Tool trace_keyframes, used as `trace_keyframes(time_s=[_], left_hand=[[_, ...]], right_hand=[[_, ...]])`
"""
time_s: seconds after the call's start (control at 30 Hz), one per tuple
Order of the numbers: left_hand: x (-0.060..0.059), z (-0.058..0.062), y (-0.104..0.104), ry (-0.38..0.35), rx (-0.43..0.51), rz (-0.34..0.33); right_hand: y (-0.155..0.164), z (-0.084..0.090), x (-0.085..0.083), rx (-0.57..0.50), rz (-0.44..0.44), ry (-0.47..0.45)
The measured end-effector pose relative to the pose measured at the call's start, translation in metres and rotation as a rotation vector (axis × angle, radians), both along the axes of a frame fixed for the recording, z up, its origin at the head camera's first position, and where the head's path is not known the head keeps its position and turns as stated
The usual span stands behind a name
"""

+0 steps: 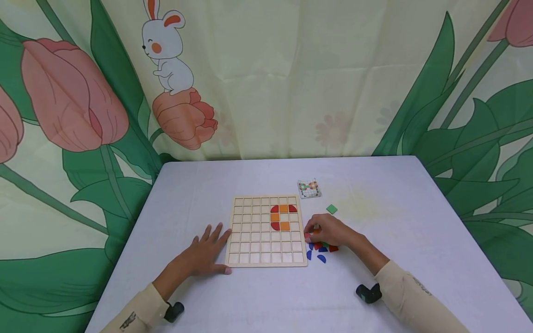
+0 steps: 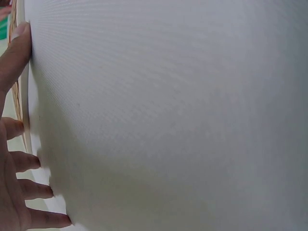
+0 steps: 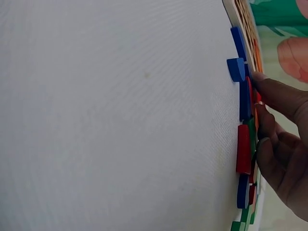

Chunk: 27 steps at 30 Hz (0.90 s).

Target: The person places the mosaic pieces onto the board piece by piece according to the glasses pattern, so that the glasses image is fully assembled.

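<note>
Red tile (image 1: 306, 235), prob. wood: light, stiff, hard to break; we'd grip it by opp. edges. It's by the grid board's (image 1: 256, 237) 3 o'clock edge, our R hand (image 1: 326, 230) apparently pinching it, thumb + index. Our L hand (image 1: 205, 253), fingers spread, rests at 8–9 o'clock. Pattern card (image 1: 309, 188) at 1 o'clock.

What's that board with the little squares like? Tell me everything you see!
The grid board looks wooden and pale, with thin strips dividing it into square cells inside a light rim. It lies flat on the table. Three orange squares and three rounded red pieces fill cells toward its far right corner; the others are bare. The left hand, fingers spread, appears to touch its left edge. The right hand is beside its right edge; I can't tell if it touches.
</note>
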<state>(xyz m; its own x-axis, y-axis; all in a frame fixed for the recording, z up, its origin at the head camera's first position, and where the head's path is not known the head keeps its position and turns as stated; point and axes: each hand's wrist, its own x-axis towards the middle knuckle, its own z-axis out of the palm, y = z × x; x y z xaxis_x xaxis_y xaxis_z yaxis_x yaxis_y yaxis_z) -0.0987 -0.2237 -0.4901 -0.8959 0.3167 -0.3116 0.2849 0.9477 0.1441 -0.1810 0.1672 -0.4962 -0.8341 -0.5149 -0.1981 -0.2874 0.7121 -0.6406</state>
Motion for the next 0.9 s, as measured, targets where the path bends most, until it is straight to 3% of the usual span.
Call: trace_keyframes(time_s=[0.33,0.57,0.9], left_hand=[[-0.0018,-0.0007,-0.0018,-0.008,0.006,-0.009],[-0.0007,0.0005,-0.0019,-0.002,0.011,-0.014],[-0.0014,-0.0002,-0.0012,0.003,0.003,-0.013]], right_hand=[[-0.0009,0.0023,0.0005,-0.024,0.05,-0.043],[0.0015,0.0045,-0.0037,-0.125,-0.005,-0.137],[0.0032,0.0058,-0.0072,-0.203,-0.008,-0.124]])
